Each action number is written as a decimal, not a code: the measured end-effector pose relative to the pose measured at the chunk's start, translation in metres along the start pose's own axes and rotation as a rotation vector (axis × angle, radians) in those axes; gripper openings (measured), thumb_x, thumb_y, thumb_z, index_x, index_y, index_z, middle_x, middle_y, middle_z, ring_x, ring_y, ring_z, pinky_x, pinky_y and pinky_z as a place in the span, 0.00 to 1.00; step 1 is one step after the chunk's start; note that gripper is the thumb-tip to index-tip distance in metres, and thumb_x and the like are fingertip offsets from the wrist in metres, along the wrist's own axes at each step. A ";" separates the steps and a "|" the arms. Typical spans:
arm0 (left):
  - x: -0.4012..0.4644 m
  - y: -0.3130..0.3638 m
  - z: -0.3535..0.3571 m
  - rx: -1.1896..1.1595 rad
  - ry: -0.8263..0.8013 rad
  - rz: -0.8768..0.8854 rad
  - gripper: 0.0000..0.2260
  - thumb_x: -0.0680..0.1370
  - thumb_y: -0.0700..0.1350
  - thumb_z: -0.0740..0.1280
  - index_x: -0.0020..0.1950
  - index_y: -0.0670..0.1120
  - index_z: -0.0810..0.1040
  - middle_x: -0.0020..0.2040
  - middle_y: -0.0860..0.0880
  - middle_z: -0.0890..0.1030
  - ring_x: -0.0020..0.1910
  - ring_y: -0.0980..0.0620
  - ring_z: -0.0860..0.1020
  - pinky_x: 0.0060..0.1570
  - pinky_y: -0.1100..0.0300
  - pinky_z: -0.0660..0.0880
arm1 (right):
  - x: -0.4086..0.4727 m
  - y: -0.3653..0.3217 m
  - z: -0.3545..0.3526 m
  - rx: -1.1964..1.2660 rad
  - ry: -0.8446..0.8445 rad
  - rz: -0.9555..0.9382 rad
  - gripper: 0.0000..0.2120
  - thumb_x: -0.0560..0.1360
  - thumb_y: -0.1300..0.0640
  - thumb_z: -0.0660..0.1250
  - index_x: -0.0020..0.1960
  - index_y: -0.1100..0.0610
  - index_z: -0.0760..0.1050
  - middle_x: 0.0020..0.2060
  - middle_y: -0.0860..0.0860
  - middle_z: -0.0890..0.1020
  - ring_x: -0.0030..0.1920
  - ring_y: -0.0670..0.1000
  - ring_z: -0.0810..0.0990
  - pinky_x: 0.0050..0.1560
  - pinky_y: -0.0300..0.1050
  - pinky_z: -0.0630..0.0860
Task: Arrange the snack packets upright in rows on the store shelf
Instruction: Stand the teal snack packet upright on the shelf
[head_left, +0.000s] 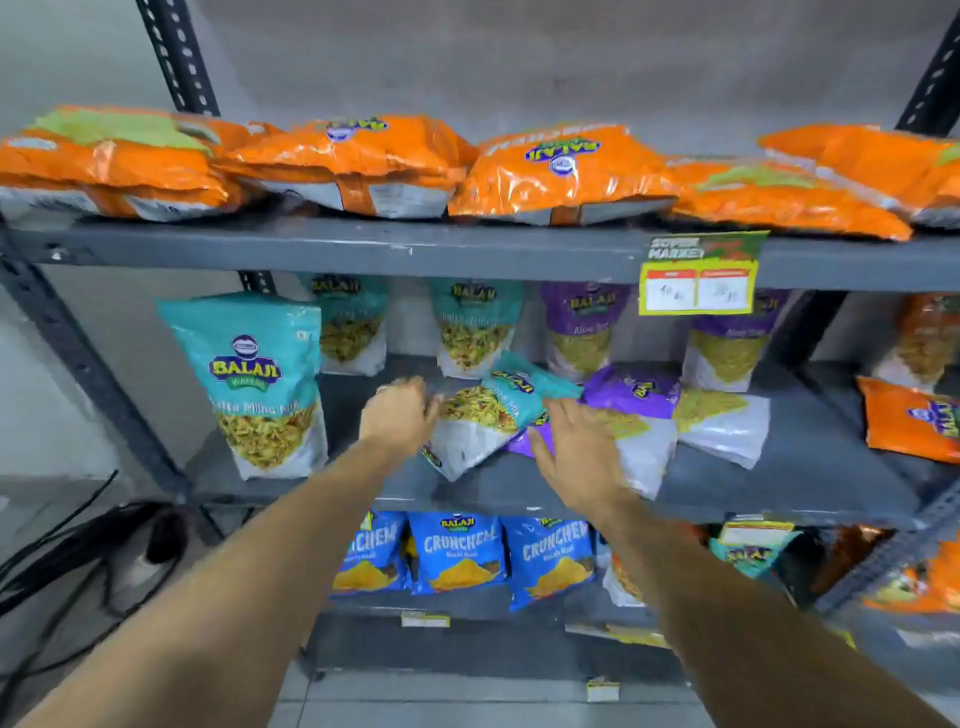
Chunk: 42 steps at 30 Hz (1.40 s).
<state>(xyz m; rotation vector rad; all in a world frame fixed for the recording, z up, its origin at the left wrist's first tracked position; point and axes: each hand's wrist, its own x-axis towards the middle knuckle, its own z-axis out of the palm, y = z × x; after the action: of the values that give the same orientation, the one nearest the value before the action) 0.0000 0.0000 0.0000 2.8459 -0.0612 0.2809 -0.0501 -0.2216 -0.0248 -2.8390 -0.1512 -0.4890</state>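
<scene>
On the middle shelf (779, 493) a teal snack packet (483, 415) lies tilted on a purple packet (631, 395). My left hand (397, 415) touches the teal packet's left edge, fingers curled. My right hand (576, 457) hovers open over the lying purple packet, fingers spread. A large teal packet (260, 384) stands upright at the front left. Two teal packets (348, 322) (475, 327) and two purple packets (584, 327) (727, 348) stand upright along the back. Another purple packet (722, 421) lies flat to the right.
Orange packets (561, 176) lie flat along the top shelf. A price tag (698, 278) hangs from its edge. Blue packets (457, 553) stand on the lower shelf. An orange packet (911, 421) lies at the far right. Black cables (78, 561) run on the floor at left.
</scene>
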 end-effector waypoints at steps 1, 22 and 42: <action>0.013 -0.005 0.009 -0.023 -0.032 -0.029 0.19 0.81 0.55 0.59 0.56 0.40 0.76 0.56 0.36 0.79 0.56 0.35 0.78 0.50 0.47 0.74 | 0.007 0.000 0.011 -0.006 -0.034 0.022 0.25 0.80 0.45 0.54 0.65 0.62 0.72 0.57 0.61 0.81 0.58 0.64 0.79 0.58 0.57 0.75; 0.043 -0.038 0.102 -1.197 -0.117 -0.573 0.32 0.54 0.66 0.79 0.46 0.43 0.81 0.46 0.43 0.86 0.46 0.42 0.84 0.53 0.41 0.79 | 0.074 -0.022 0.136 1.401 -0.013 0.988 0.11 0.73 0.45 0.72 0.46 0.52 0.81 0.49 0.51 0.86 0.51 0.54 0.84 0.57 0.53 0.80; 0.012 -0.075 0.087 -1.213 0.062 -0.179 0.15 0.71 0.36 0.75 0.53 0.40 0.74 0.46 0.51 0.86 0.48 0.57 0.84 0.50 0.60 0.80 | 0.086 -0.047 0.065 1.311 -0.159 0.256 0.10 0.80 0.61 0.64 0.60 0.51 0.76 0.56 0.47 0.85 0.61 0.49 0.83 0.62 0.48 0.79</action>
<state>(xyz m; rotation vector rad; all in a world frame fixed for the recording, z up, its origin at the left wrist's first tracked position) 0.0335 0.0475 -0.0997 1.6236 0.0318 0.1894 0.0441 -0.1546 -0.0435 -1.5635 -0.0813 -0.0287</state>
